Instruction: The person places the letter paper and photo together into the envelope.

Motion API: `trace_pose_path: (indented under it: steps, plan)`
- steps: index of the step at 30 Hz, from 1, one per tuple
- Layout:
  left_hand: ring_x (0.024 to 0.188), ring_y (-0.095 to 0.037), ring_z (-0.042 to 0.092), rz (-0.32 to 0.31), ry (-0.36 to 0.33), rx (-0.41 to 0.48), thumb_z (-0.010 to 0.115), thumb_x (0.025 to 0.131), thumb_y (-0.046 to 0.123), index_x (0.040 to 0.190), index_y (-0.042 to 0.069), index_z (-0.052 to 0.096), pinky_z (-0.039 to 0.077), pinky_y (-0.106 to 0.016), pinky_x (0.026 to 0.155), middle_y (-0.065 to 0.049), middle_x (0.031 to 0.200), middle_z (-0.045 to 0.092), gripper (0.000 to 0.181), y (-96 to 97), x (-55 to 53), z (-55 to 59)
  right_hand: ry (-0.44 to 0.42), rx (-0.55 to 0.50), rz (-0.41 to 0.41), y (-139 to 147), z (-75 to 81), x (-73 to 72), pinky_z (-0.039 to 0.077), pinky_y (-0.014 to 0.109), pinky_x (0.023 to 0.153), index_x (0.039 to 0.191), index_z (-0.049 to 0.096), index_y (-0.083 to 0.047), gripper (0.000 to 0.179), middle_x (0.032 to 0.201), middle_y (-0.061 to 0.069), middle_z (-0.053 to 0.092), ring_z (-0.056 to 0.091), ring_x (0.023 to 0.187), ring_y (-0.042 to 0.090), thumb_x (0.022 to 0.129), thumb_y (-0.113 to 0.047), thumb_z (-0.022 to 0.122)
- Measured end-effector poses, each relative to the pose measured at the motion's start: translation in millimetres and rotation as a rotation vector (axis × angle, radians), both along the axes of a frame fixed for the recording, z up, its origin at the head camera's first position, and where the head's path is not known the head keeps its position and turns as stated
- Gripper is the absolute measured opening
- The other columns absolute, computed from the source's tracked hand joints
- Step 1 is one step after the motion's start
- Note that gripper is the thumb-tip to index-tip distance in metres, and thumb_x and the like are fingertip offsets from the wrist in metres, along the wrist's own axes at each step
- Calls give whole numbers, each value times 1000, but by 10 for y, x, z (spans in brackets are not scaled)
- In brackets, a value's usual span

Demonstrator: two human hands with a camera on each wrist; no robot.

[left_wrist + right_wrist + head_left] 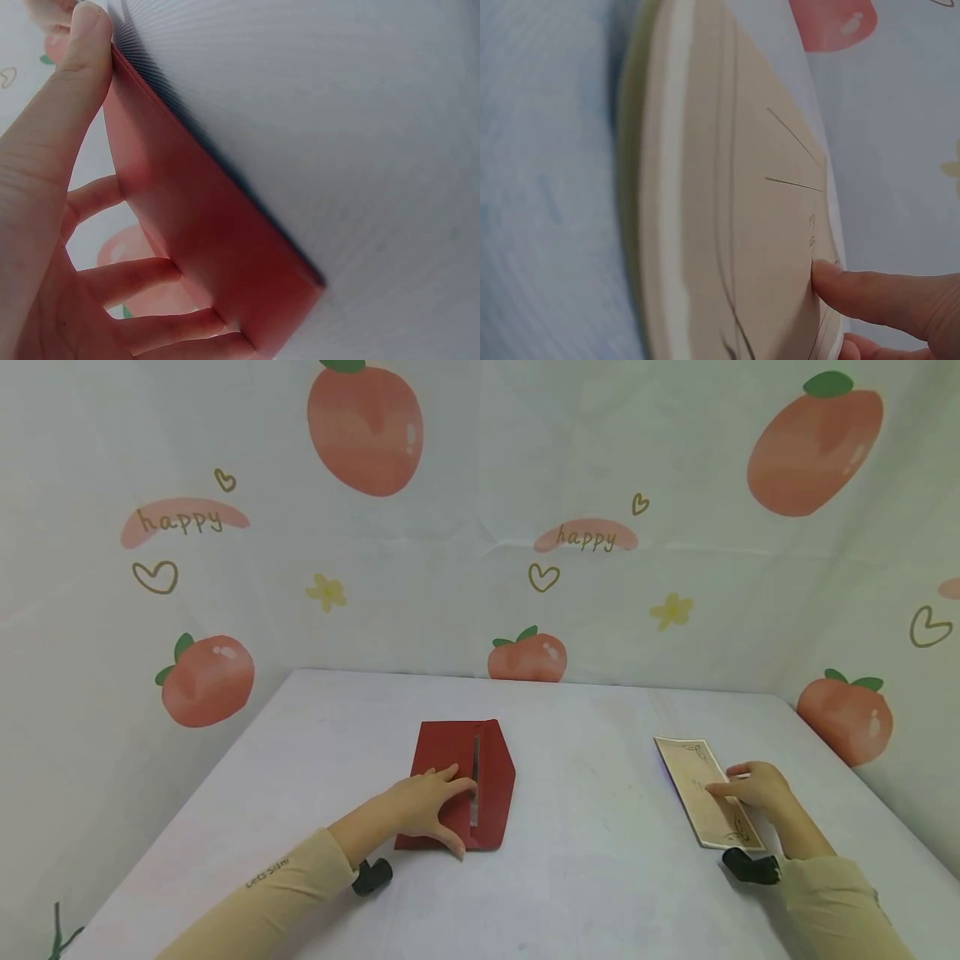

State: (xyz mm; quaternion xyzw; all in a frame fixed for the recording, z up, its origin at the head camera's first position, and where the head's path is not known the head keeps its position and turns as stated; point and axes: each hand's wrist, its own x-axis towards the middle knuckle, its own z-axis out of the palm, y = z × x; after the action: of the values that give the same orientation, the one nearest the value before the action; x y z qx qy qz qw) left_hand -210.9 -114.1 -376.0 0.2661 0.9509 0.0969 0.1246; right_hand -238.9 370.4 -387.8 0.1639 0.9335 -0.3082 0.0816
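A red envelope (498, 793) lies on the table left of centre, its pointed flap turned to the right and a grey strip along the flap's fold. My left hand (426, 803) rests on it with fingers spread; in the left wrist view the fingertips (169, 270) touch its red face and the thumb is at its edge. At the right, a beige card (686, 777) with dark corner ornaments lies lengthwise. My right hand (761, 789) pinches its right side, the thumb (855, 289) on the printed face and another finger at the edge, partly hidden behind the card.
A white table (577, 877) bears both things, with a wide stretch of its top between them. Behind it hangs a pale curtain (450, 577) printed with peaches, hearts and flowers. Black wrist mounts (750, 867) stick out near both cuffs, close over the tabletop.
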Motion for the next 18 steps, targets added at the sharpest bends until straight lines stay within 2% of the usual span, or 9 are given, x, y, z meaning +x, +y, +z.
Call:
trace_pose_path:
  steps: [7, 11, 15, 18]
  plan:
    - [127, -54, 39, -6, 3, 6, 77, 61, 60, 133, 25, 45, 41, -58, 99, -19, 147, 37, 86, 10, 35, 42, 33, -44, -12, -42, 44, 37, 45, 53, 86, 121, 38, 22, 75, 111, 39, 48, 48, 102, 47, 76, -26, 76]
    - [127, -54, 39, -4, -1, 14, 78, 61, 59, 132, 25, 45, 41, -57, 100, -19, 147, 37, 85, 18, 47, 68, 35, -62, -10, -48, 72, 50, 46, 51, 84, 121, 37, 20, 73, 112, 39, 47, 48, 102, 47, 76, -25, 75]
    - [127, -54, 39, -3, -2, 13, 78, 61, 59, 132, 25, 45, 42, -57, 99, -19, 147, 37, 85, 22, 51, 77, 58, -55, 10, -29, 90, 41, 50, 37, 72, 119, 39, 20, 61, 112, 40, 49, 55, 94, 41, 81, -18, 68]
    - [127, -53, 39, -4, -2, 13, 77, 62, 59, 132, 25, 45, 42, -57, 99, -19, 147, 37, 85, 20, 52, 74, 99, -55, 36, -10, 98, 38, 47, 24, 61, 118, 42, 22, 50, 108, 40, 52, 59, 82, 28, 85, -11, 60]
